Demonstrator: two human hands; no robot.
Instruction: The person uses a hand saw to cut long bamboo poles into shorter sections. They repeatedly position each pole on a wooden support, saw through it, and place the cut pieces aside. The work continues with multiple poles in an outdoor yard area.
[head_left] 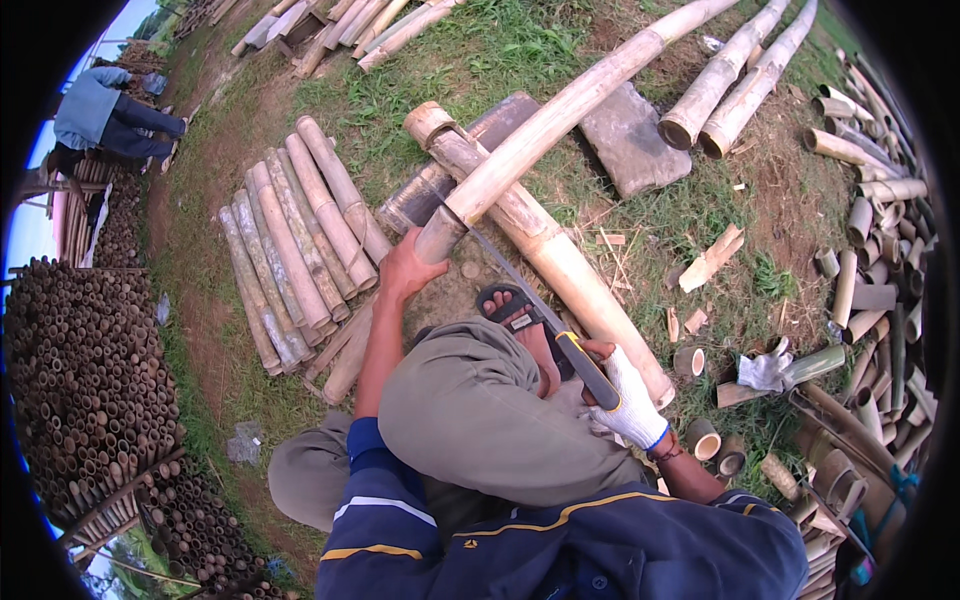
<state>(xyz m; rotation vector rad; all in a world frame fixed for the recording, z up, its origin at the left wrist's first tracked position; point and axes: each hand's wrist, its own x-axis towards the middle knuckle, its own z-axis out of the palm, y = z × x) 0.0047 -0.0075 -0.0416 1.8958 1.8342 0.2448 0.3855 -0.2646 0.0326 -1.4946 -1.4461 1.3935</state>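
Observation:
A long bamboo pole (590,90) slants from the far right down toward me, resting across a second bamboo piece (560,260). My bare left hand (405,265) is wrapped round the pole's near end. In my right hand (625,400), which wears a white glove, is the yellow-and-black handle of a hand saw (515,280). Its blade runs up to the pole just beyond my left hand, at a cut line there. Whether the cut goes all the way through I cannot tell. My sandalled foot (515,308) is near the blade.
Several cut bamboo lengths (300,220) lie at left. A flat stone slab (632,140) and two poles (735,75) lie at far right. Bamboo offcuts (880,250) and a white glove (768,368) are on the right. A person (110,115) bends over at far left beside stacked bamboo (90,370).

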